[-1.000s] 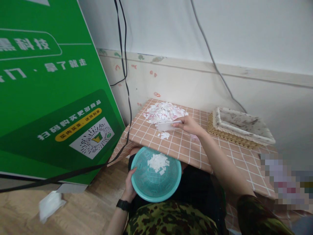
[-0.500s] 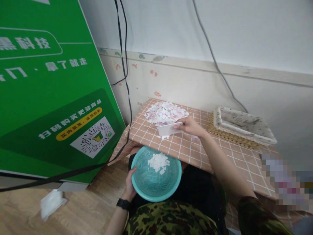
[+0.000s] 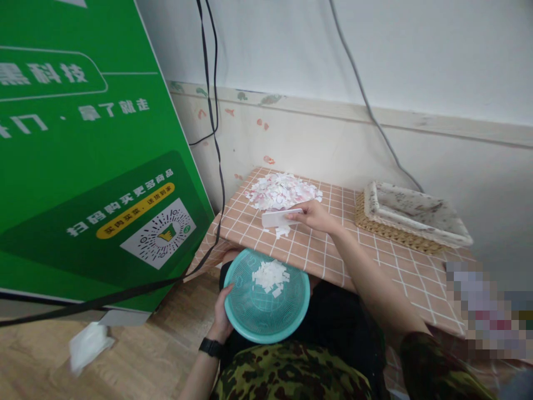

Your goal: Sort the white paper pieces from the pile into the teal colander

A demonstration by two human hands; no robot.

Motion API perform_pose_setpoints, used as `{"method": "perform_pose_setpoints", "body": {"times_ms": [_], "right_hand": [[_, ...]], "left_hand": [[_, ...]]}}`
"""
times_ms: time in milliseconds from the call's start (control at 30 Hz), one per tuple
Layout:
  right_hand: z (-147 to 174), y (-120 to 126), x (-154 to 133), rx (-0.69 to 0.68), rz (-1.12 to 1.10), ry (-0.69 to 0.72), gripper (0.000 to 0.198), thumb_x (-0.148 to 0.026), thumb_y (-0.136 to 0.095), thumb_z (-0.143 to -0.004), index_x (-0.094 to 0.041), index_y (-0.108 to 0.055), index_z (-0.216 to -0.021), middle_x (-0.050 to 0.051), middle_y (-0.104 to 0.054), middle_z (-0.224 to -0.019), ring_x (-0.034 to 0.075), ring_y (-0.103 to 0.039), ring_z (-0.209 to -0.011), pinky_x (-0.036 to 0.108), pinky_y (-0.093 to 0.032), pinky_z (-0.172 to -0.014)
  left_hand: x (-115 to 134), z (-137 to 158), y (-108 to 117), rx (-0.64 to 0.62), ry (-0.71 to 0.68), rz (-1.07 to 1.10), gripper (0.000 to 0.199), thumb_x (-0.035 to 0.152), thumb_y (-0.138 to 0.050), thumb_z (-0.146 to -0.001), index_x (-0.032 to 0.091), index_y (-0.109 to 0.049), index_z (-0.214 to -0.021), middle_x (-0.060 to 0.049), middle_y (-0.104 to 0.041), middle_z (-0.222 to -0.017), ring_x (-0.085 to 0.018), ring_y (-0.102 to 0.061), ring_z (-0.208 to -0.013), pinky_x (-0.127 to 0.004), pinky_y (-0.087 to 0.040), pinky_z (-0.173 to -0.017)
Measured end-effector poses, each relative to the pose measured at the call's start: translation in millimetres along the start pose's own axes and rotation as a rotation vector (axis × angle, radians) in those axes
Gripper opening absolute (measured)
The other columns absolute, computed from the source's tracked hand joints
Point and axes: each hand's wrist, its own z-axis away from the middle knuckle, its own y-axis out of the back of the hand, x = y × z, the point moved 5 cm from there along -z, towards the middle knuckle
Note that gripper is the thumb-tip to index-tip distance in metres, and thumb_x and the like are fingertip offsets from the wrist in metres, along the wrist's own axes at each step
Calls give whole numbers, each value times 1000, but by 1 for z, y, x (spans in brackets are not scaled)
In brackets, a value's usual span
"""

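My left hand (image 3: 223, 312) grips the left rim of a teal plastic basket (image 3: 266, 330), which is tilted over my lap below the table edge. White paper scraps (image 3: 270, 276) lie inside it toward the far side. Over the table, my right hand (image 3: 315, 216) pinches the right end of a flat white card-like piece (image 3: 275, 218). That piece stands on edge between a large pile of white and pinkish paper scraps (image 3: 285, 189) and a few loose scraps (image 3: 282, 231) near the table edge. The fingertips under the card are partly hidden.
A brown-and-white checked cloth covers the table (image 3: 333, 253). At the right stands a wicker basket (image 3: 400, 233) with a cloth liner. A black cable (image 3: 220, 183) hangs at the left beside a green panel (image 3: 104, 166). On the floor lies a white bag (image 3: 89, 344).
My right hand has moved the white card a little to the left and away from me, closer to the pile. My left hand and the teal basket stay in place.
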Motion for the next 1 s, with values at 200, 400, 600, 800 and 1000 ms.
{"method": "perform_pose_setpoints", "body": {"times_ms": [200,400,600,800,1000], "right_hand": [[0,-2,3,20,-13,-2,33,-44,-56,-80,-15,-71,-86,3,-67,-72,12,-54,-63,24,-41,-59],[5,0,-2,34,3,-23,34,-45,-57,-79,-15,-71,-82,2,-65,-67,11,-53,-59,22,-39,-53],[-2,-10,-4,26,1,4,33,-43,-54,-81,-16,-71,-90,2,-67,-74,11,-55,-63,23,-40,-57],[-3,-6,0,144,50,-22,34,-45,-54,-81,-16,-71,-80,1,-63,-65,11,-51,-58,23,-37,-54],[13,-1,4,69,25,-23,33,-46,-56,-78,-17,-71,-84,1,-65,-68,11,-53,-59,23,-38,-54]], "left_hand": [[0,3,-4,-5,24,7,22,28,-66,-67,11,-69,-80,-8,-72,-74,-22,-66,-66,-36,-51,-72],[2,6,-7,54,40,12,20,26,-65,-66,12,-69,-80,-8,-72,-72,-24,-66,-67,-38,-50,-73],[1,5,-6,43,28,12,19,26,-65,-67,11,-69,-78,-8,-72,-71,-22,-66,-64,-36,-50,-72],[1,4,-5,22,28,6,22,28,-65,-67,11,-69,-81,-8,-73,-75,-22,-66,-67,-36,-50,-74],[1,4,-3,63,13,6,21,26,-67,-65,12,-69,-80,-7,-72,-73,-22,-66,-65,-36,-51,-71]]}}
